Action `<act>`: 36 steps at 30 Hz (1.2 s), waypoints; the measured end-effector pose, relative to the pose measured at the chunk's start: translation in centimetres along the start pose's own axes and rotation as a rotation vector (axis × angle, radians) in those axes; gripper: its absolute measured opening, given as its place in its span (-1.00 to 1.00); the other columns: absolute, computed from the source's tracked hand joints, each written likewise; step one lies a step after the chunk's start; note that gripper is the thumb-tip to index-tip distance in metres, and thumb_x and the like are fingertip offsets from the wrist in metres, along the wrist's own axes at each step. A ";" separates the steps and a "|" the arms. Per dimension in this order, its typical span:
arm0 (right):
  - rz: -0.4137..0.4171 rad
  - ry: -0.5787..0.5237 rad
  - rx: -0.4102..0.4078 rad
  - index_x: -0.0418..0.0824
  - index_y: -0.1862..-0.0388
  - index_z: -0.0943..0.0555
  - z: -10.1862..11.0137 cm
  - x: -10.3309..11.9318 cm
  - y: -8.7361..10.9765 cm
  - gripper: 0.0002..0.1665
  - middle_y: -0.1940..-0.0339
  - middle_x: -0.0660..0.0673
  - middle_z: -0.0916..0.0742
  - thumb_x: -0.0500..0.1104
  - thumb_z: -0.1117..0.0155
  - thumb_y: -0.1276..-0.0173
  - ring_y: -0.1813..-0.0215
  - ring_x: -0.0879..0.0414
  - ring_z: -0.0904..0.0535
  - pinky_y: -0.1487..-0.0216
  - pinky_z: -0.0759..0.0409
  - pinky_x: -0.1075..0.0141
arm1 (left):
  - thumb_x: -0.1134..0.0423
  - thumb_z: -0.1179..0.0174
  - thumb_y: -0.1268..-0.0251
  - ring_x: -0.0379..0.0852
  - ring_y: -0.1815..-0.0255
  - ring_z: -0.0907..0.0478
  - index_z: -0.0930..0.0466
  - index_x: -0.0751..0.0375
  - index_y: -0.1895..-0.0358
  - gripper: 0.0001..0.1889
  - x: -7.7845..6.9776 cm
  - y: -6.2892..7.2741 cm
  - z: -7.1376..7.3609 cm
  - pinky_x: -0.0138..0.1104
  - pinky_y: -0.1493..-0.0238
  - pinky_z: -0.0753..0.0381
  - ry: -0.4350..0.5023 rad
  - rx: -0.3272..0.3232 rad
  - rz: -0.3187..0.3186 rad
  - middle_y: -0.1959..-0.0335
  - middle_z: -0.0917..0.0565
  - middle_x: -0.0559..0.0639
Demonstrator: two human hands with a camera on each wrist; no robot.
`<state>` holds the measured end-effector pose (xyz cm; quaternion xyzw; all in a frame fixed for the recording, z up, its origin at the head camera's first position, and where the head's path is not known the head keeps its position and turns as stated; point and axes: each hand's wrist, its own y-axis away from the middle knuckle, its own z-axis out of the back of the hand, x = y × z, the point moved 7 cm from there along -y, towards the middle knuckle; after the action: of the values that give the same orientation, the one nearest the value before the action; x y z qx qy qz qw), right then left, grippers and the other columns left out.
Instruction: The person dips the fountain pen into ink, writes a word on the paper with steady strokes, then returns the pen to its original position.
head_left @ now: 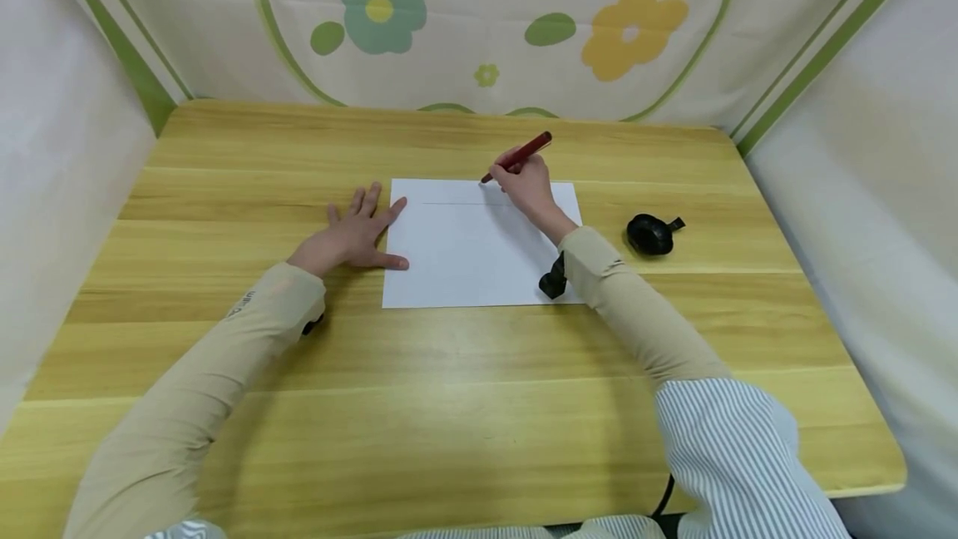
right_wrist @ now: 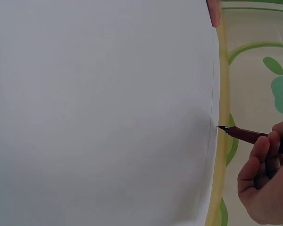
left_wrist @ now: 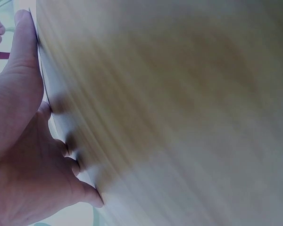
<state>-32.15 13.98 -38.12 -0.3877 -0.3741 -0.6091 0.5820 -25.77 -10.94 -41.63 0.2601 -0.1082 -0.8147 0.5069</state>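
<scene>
A white sheet of paper [head_left: 456, 256] lies on the wooden table, with one thin straight line [head_left: 452, 204] running across it near its far edge. My right hand [head_left: 526, 187] pinches a dark red fountain pen [right_wrist: 245, 135], whose nib is at the paper's far edge, above the line; whether it touches the sheet I cannot tell. Spread fingers of my left hand [head_left: 353, 235] rest at the paper's left edge, thumb and index fingertip on the sheet, the others on the wood. The left wrist view shows this hand [left_wrist: 28, 155] flat against the tabletop.
A small round black object with a short tab [head_left: 649, 234] lies on the table [head_left: 449, 439] right of the paper. A black device [head_left: 553, 277] hangs at my right cuff, over the sheet's lower right corner. A flower-printed curtain [head_left: 449, 40] closes off the table's far side.
</scene>
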 end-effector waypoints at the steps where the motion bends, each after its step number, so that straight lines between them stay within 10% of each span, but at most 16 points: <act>1: -0.002 -0.002 0.000 -0.23 0.27 -0.57 0.0 0.0 0.0 -0.88 0.40 -0.05 -0.64 -0.19 -0.19 -0.31 0.50 0.20 -0.48 0.45 -0.45 0.43 | -0.37 -0.14 -0.09 0.36 -0.49 0.59 0.40 -0.04 -0.53 0.12 0.0 0.0 0.0 0.48 -0.22 0.42 -0.001 -0.001 -0.001 -0.48 0.59 0.30; 36: 0.000 -0.024 0.059 -0.20 0.24 -0.56 -0.1 -0.5 1.8 -0.88 0.37 -0.04 -0.62 -0.17 -0.23 -0.30 0.44 0.17 -0.49 0.36 -0.44 0.41 | -0.37 -0.14 -0.10 0.37 -0.49 0.59 0.39 -0.05 -0.53 0.12 0.4 0.0 0.2 0.47 -0.23 0.42 -0.010 -0.001 0.004 -0.48 0.57 0.32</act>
<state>-30.39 13.97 -38.59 -0.3775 -0.3987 -0.5934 0.5885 -26.02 -11.36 -41.59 0.2555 -0.1106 -0.8150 0.5082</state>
